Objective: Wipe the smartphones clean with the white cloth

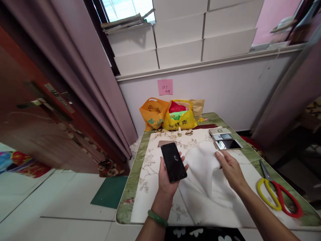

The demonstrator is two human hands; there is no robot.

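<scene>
Person at table [122, 204], both hands at work over the floral sheet [146, 160] that covers most of the top. Left hand [167, 182]: palm up, fingers curled round the edges of a black phone [173, 162], thumb along one side, fingertips along the other. Phone is held tilted above the sheet, glass side up, screen dark, a pale reflection near its middle. Green bracelet [157, 219] on the left wrist.

Right hand [232, 169]: thumb and fingers pinched together on the upper right edge of a white cloth [204, 174]. Cloth spreads in loose folds between the hands, just beside the phone; whether the two touch, cannot tell.

Beyond the phone, partly hidden by it, a flat gold slab [163, 143]. Past the right hand, a white phone [228, 144] with a keypad phone [222, 137] just behind. Right edge of table: scissors [268, 180], one yellow handle, one red. Far end: small bottle [180, 133], then orange bag [151, 115] and yellow bag [180, 125], side by side, near the wall.
</scene>
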